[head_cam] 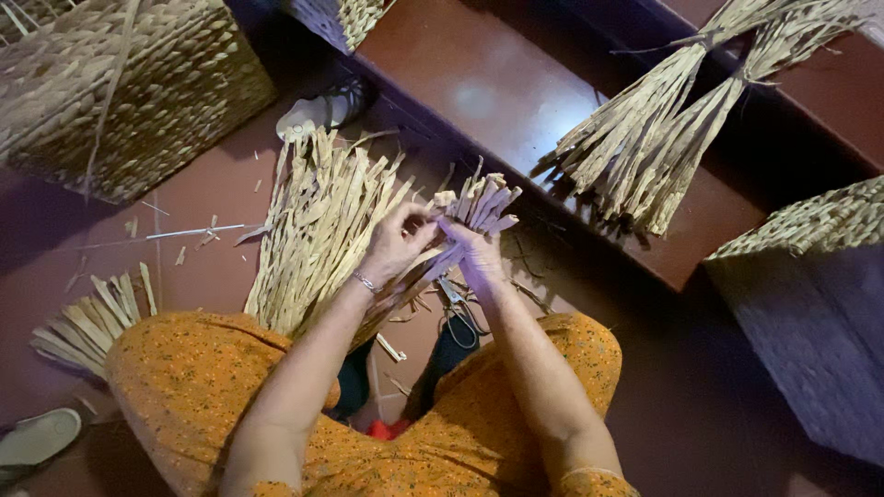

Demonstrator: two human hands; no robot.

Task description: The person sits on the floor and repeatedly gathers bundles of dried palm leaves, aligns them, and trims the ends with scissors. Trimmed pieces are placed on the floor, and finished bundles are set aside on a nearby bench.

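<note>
Both the left hand (398,241) and right hand (475,258) pinch the dried straw strips (479,202); best keep their ends even and gripped tight.

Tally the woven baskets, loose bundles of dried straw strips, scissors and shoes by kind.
Woven straw baskets: 3
Bundles of dried straw strips: 4
Metal scissors: 1
Pale shoes: 2
Total: 10

A red-brown floor (203,212) with a dark red step (479,92) above it. Woven baskets (120,83) stand around. The light is dim.
</note>
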